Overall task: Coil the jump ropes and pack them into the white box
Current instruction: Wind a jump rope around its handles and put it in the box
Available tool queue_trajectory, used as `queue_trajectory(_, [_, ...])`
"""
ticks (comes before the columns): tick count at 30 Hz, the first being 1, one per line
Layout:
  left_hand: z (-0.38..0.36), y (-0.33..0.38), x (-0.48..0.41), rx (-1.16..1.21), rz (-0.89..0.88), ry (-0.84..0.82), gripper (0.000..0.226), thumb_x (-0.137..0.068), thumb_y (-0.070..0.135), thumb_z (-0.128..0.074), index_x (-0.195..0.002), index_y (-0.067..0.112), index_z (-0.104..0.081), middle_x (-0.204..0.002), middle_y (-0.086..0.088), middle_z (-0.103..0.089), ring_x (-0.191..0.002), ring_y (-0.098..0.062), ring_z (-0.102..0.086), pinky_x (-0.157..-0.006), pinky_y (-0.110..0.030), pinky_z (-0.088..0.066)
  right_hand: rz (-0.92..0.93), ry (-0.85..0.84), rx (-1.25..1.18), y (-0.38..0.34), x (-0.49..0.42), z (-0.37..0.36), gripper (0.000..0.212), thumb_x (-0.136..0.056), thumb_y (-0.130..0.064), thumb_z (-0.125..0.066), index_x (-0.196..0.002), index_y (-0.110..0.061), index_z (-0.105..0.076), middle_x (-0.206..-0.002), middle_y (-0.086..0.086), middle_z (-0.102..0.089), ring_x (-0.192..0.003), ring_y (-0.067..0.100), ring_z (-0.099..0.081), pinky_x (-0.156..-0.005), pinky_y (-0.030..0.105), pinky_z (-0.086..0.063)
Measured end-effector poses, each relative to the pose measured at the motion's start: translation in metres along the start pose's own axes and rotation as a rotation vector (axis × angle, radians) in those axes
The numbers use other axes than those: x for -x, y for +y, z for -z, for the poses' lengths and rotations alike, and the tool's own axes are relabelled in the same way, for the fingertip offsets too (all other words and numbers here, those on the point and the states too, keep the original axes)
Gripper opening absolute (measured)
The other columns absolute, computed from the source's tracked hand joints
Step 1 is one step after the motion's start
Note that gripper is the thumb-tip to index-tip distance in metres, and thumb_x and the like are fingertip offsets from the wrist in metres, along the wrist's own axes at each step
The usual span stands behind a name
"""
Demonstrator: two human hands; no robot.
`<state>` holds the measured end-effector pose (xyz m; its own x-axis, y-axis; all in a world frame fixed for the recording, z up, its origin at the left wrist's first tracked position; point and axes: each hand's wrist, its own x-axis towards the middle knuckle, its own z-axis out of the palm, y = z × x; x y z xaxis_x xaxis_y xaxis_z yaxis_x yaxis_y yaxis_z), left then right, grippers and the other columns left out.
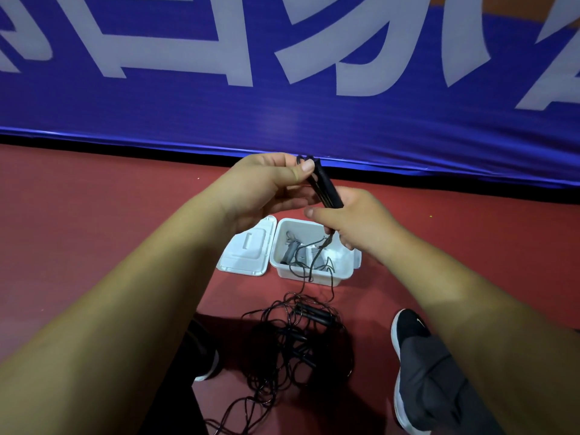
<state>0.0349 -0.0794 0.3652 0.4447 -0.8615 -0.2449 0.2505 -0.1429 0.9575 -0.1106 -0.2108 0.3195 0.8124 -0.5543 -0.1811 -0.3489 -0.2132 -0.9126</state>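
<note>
My left hand (266, 189) grips the black jump rope handles (326, 186) held together above the white box (282, 243), thumb pressed near their top. My right hand (354, 224) pinches the thin black cord (323, 244) just below the handles. The cord trails down across the box's front wall to a tangled pile of black ropes and handles (295, 337) on the red floor between my feet. Inside the box lie grey handles (290, 251) with some cord. The box's white lid (248, 246) lies open on the floor at its left.
A blue banner with large white lettering (282, 89) stands along the floor just behind the box. My black shoes (408, 328) flank the rope pile, the right one beside it, the left one (207, 365) partly hidden under my forearm.
</note>
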Motion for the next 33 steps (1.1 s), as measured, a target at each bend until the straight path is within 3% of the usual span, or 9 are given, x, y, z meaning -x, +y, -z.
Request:
queue_trajectory(6, [-0.001, -0.002, -0.002, 0.057, 0.006, 0.0, 0.027, -0.102, 0.035, -0.066, -0.101, 0.009, -0.07, -0.088, -0.007, -0.075, -0.096, -0.025, -0.073, -0.098, -0.041, -0.061, -0.054, -0.001, -0.071, 0.003, 0.004, 0.001, 0.012, -0.1, -0.031, -0.074, -0.097, -0.018, -0.074, -0.069, 0.002, -0.071, -0.04, 0.019, -0.04, -0.039, 0.024, -0.031])
queue_trajectory(9, [0.008, -0.013, -0.015, 0.034, 0.054, 0.155, 0.04, -0.105, 0.046, -0.06, -0.101, 0.007, -0.068, -0.084, -0.008, -0.071, -0.084, -0.025, -0.075, -0.082, -0.037, -0.064, -0.056, 0.035, -0.133, -0.002, 0.006, 0.007, 0.015, -0.1, -0.031, -0.073, -0.103, -0.016, -0.077, -0.073, 0.003, -0.074, -0.041, 0.02, -0.043, -0.039, 0.023, -0.034])
queue_trajectory(11, [0.01, -0.025, -0.024, -0.077, 0.087, 0.165, 0.028, -0.107, 0.033, -0.059, -0.099, 0.008, -0.068, -0.084, -0.006, -0.071, -0.081, -0.025, -0.072, -0.073, -0.034, -0.059, -0.053, 0.039, -0.215, -0.008, 0.009, 0.01, 0.018, -0.102, -0.028, -0.073, -0.11, -0.013, -0.076, -0.077, 0.007, -0.075, -0.045, 0.016, -0.055, -0.038, 0.022, -0.035])
queue_trajectory(13, [0.006, -0.04, -0.028, -0.273, 0.09, 0.065, 0.017, -0.1, 0.019, -0.063, -0.113, 0.014, -0.072, -0.104, -0.005, -0.078, -0.102, -0.024, -0.074, -0.089, -0.037, -0.058, -0.038, 0.022, -0.357, -0.014, 0.012, 0.013, 0.021, -0.104, -0.022, -0.069, -0.119, -0.007, -0.073, -0.077, 0.012, -0.075, -0.07, 0.022, -0.075, -0.038, 0.023, -0.037])
queue_trajectory(15, [-0.004, -0.048, -0.025, -0.424, 0.081, -0.13, 0.034, -0.093, 0.013, -0.059, -0.118, 0.031, -0.075, -0.121, 0.006, -0.077, -0.123, -0.013, -0.067, -0.108, -0.04, -0.049, -0.031, 0.004, -0.464, -0.019, 0.013, 0.017, 0.025, -0.106, -0.02, -0.066, -0.126, -0.006, -0.07, -0.078, 0.013, -0.076, -0.09, 0.031, -0.08, -0.039, 0.022, -0.039])
queue_trajectory(21, [-0.021, -0.047, -0.016, -0.411, 0.057, -0.447, 0.031, -0.108, 0.013, -0.055, -0.133, 0.022, -0.071, -0.135, 0.003, -0.071, -0.137, -0.007, -0.056, -0.126, -0.038, -0.031, -0.081, 0.022, -0.712, -0.031, 0.019, 0.034, 0.029, -0.107, -0.021, -0.064, -0.133, -0.011, -0.068, -0.079, 0.006, -0.073, -0.099, 0.033, -0.08, -0.035, 0.019, -0.037])
queue_trajectory(26, [-0.017, -0.039, -0.015, -0.508, 0.078, -0.506, 0.031, -0.107, 0.02, -0.061, -0.137, 0.017, -0.069, -0.12, -0.009, -0.077, -0.123, -0.016, -0.068, -0.114, -0.029, -0.046, -0.082, 0.083, -0.752, -0.029, 0.02, 0.045, 0.03, -0.106, -0.024, -0.065, -0.133, -0.012, -0.069, -0.099, 0.011, -0.08, -0.099, 0.029, -0.08, -0.035, 0.016, -0.03])
queue_trajectory(29, [-0.012, -0.044, -0.018, -0.751, 0.149, -0.583, 0.026, -0.1, 0.015, -0.071, -0.125, 0.012, -0.075, -0.11, 0.005, -0.08, -0.109, -0.01, -0.072, -0.105, -0.032, -0.05, -0.084, 0.132, -0.796, -0.027, 0.02, 0.052, 0.03, -0.106, -0.023, -0.065, -0.133, -0.01, -0.068, -0.103, 0.013, -0.081, -0.093, 0.024, -0.081, -0.036, 0.015, -0.028])
queue_trajectory(33, [-0.01, -0.045, -0.02, -0.963, 0.144, -0.501, 0.012, -0.091, 0.025, -0.081, -0.101, 0.031, -0.082, -0.098, 0.008, -0.081, -0.101, -0.015, -0.075, -0.096, -0.032, -0.056, -0.076, 0.164, -0.778, -0.025, 0.021, 0.061, 0.036, -0.106, -0.021, -0.065, -0.138, -0.004, -0.062, -0.106, 0.016, -0.081, -0.092, 0.025, -0.081, -0.037, 0.015, -0.028])
